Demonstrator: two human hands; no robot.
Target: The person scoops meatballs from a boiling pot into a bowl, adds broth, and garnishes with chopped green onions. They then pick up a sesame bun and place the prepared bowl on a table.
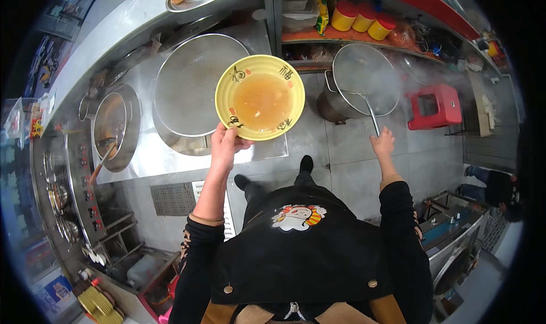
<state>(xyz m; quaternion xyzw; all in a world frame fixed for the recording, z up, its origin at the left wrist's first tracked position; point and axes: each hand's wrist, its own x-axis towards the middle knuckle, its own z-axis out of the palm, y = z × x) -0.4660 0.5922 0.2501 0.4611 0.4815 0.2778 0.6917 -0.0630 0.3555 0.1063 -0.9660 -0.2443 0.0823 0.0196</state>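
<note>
My left hand (228, 144) grips the near rim of a yellow bowl (294, 91), which bears dark characters. Orange-brown broth (262, 100) fills the bowl's middle, with a small pale bit in it. Behind the bowl, a large steel pot (187, 89) holds steaming liquid and is partly covered by the bowl. Over to the right, my right hand (383, 142) is closed around the metal handle (372, 114) of a utensil. Its far end reaches into a tall steaming pot (352, 102), where steam blurs it.
At left, a smaller pot (110, 119) holds brown liquid and a wooden-handled ladle (102, 164). A red plastic stool (437, 106) stands right of the tall pot. Yellow tubs with red lids (344, 16) line a shelf (298, 37). At far right is another person (497, 187).
</note>
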